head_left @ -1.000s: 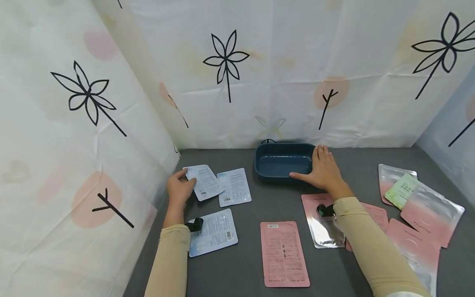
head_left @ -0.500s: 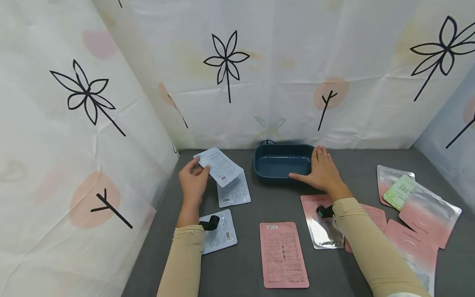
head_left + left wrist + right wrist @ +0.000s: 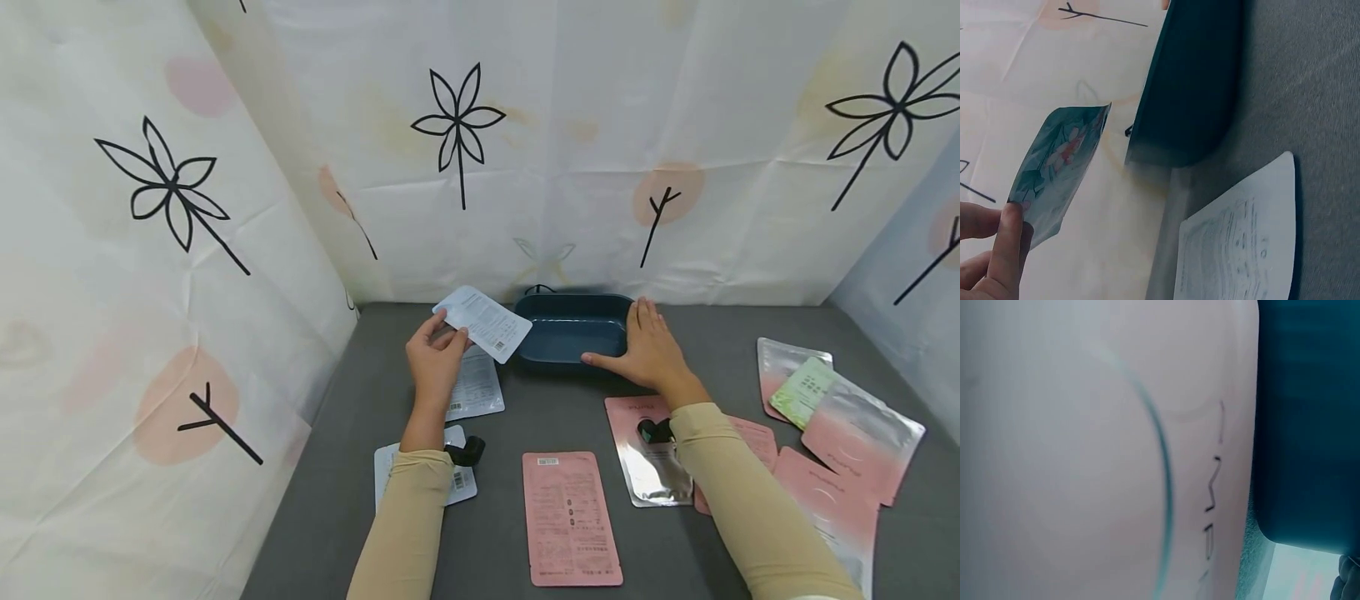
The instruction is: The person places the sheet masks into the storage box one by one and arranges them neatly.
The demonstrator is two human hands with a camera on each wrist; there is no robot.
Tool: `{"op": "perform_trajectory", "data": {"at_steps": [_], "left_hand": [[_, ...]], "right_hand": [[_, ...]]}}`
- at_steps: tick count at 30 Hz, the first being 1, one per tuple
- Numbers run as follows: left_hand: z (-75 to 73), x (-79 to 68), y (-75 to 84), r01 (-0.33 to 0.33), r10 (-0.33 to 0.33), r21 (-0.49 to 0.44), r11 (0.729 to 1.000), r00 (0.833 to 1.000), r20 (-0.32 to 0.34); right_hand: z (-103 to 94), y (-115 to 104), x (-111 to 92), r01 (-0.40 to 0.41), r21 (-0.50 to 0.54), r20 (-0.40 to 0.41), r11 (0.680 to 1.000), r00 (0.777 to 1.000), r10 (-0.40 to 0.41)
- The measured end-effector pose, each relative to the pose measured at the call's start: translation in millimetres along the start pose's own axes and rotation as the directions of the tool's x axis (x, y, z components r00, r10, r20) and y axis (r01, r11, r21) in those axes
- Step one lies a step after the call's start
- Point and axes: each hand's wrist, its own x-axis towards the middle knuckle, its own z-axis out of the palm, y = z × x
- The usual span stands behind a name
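My left hand [image 3: 437, 358] pinches a light blue sheet mask packet [image 3: 483, 321] by its left edge. It is raised over the table, its right corner in front of the left end of a dark blue rectangular dish [image 3: 577, 367]. A floral face of that packet [image 3: 1063, 156] shows in the left wrist view. My right hand [image 3: 658, 354] rests at the dish's right end, fingers straight along the outside and thumb at the near rim. Beneath the left hand lies another light blue packet [image 3: 476, 387]; a third, the lower blue packet [image 3: 461, 483], is partly hidden by the left forearm.
A pink packet [image 3: 572, 521] lies near the front middle. Under and beside the right forearm are a silver-and-pink packet [image 3: 645, 454] and several more pink ones, with a green packet [image 3: 802, 390] among them at right. Patterned cloth [image 3: 555, 167] hangs behind the grey table [image 3: 360, 533].
My left hand has lifted the light blue packet and carried it right, toward the dish, uncovering table on the left. My right hand stays at the dish.
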Motion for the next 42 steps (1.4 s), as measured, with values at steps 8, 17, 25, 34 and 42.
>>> {"op": "perform_trajectory", "data": {"at_steps": [8,17,25,34,42], "left_hand": [[7.9,-2.4,-10.7,0.010,-0.011,-0.018,1.000,1.000,-0.017],[16.4,-10.2,-22.8,0.001,0.000,0.019,1.000,1.000,-0.026],[24.8,-20.0,-26.6,0.006,-0.010,0.072,0.997,0.998,0.057],[33.2,-24.5,-28.9,0.033,-0.056,0.120,0.992,0.980,0.192],[29.3,-27.2,-32.1,-0.063,-0.048,0.280,0.958,0.928,0.371]], "right_hand": [[1.5,-1,1,0.000,0.011,0.006,1.000,1.000,0.000],[2.5,1,3,0.001,0.014,0.011,1.000,1.000,-0.001],[1.9,0,3,-0.003,-0.004,0.012,1.000,1.000,0.003],[-0.7,-3,3,-0.012,0.001,0.017,1.000,1.000,0.012],[2.1,1,4,-0.015,0.002,0.017,1.000,1.000,0.015]]}}
